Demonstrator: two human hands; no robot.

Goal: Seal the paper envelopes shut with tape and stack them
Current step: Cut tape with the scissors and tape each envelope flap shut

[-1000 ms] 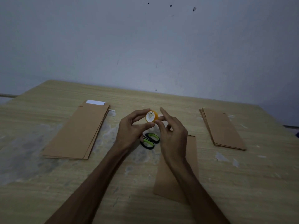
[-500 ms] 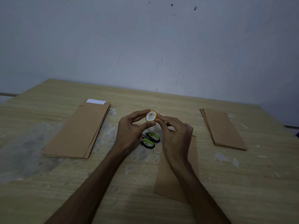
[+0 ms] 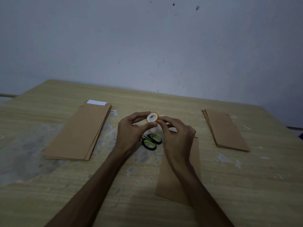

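A small yellow tape roll (image 3: 152, 117) with a white core is held above the table between both hands. My left hand (image 3: 131, 131) pinches it from the left with thumb and fingers. My right hand (image 3: 177, 136) touches its right edge with the fingertips, the other fingers curled. Under my right forearm lies a single brown envelope (image 3: 195, 163), partly hidden. A stack of brown envelopes (image 3: 80, 133) with a white slip at its far end lies on the left. A smaller stack (image 3: 227, 130) lies on the right.
Black scissors with green handle insets (image 3: 151, 141) lie on the wooden table (image 3: 49, 185) just below the hands. Pale worn patches mark the tabletop. A grey wall stands behind the far edge.
My right hand's fingers, spread around the roll a second ago, have curled in so only the fingertips rest at the roll's edge. The left hand and roll have hardly moved.
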